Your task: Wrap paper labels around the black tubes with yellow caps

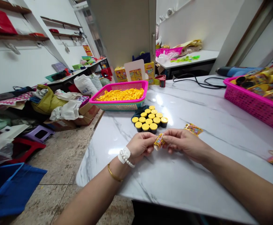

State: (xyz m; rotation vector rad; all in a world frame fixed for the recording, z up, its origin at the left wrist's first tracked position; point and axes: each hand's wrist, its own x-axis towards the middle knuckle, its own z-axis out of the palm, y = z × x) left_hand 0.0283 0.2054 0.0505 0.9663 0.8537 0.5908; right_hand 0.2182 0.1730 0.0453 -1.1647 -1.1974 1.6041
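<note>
Between my two hands is a small printed yellow wrapper sleeve [159,142], held above the table near its front. The fingertips of my left hand [142,144] pinch its left side. My right hand [182,142] pinches its right side with thumb and finger. Just beyond the hands stands a cluster of small black tubs with yellow lids [149,121], grouped close together on the table. Another printed yellow wrapper [193,128] lies flat behind my right hand. Whether anything sits inside the held sleeve is not clear.
A pink basket [118,85] of yellow plastic pieces stands at the table's back left. At the right, another pink basket [253,106] holds wrapped tubes. A blue heat gun [238,71] with a black cable [198,82] lies behind it. Yellow boxes [149,71] stand at the back.
</note>
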